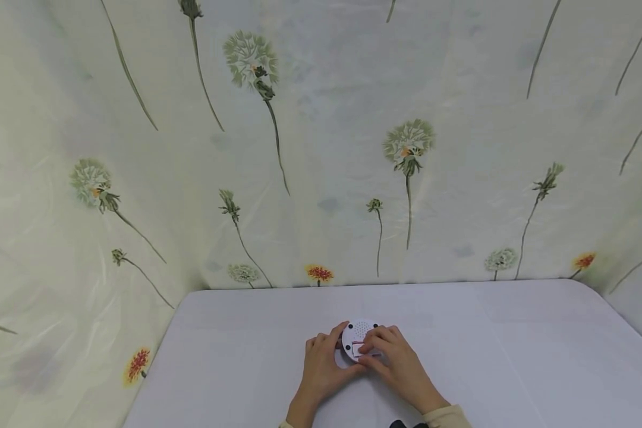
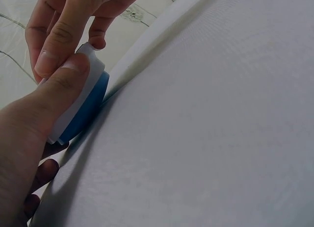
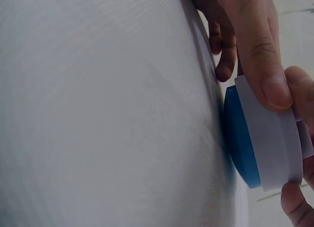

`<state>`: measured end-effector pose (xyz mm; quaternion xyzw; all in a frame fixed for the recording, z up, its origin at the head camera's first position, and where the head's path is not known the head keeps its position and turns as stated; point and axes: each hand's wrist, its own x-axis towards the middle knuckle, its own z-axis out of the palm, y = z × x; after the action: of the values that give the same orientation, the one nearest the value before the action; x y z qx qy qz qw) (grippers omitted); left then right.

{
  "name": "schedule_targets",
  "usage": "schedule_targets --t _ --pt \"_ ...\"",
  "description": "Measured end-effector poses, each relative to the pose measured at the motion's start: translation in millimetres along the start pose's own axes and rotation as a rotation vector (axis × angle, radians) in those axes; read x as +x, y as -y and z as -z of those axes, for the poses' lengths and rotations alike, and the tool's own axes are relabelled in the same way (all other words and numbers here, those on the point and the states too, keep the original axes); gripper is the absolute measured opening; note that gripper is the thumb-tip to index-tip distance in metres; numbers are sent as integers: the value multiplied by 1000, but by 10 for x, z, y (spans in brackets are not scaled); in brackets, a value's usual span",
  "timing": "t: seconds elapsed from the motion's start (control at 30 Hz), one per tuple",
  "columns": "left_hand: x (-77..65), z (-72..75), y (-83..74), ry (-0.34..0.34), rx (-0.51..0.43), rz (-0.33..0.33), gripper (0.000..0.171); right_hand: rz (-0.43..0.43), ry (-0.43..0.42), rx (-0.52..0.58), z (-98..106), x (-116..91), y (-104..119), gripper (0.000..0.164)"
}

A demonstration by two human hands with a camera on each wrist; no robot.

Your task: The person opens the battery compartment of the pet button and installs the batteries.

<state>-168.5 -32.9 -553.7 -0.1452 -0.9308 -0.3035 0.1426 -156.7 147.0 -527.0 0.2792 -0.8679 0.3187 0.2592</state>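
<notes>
A round white device (image 1: pixel 361 327) with a ring of small speaker holes and black feet lies face down on the table. Its blue domed side (image 3: pixel 240 138) is against the white cloth. My left hand (image 1: pixel 321 368) grips it by the rim, thumb at the near side and fingers round the left. Over the top, my right hand (image 1: pixel 398 362) bends its thumb and fingers at a small white cover (image 3: pixel 305 138) that stands out from the underside. Beside the right fingertips shows a white rectangular patch (image 1: pixel 357 349) with a red edge. The right fingers hide part of the underside.
White cloth covers the table (image 1: pixel 235 356). Behind it and at the sides hangs a pale curtain (image 1: pixel 326 148) printed with dandelions. A small black object (image 1: pixel 398 424) shows at the bottom edge, near the right sleeve (image 1: pixel 446 416).
</notes>
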Motion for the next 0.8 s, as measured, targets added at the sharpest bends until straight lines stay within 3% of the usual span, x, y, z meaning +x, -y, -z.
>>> schedule_targets --t 0.4,0.8 --pt "-2 3 2 26 6 15 89 -5 52 -1 54 -2 -7 21" --pt "7 12 5 14 -8 -4 90 -21 19 -9 20 -7 -10 23"
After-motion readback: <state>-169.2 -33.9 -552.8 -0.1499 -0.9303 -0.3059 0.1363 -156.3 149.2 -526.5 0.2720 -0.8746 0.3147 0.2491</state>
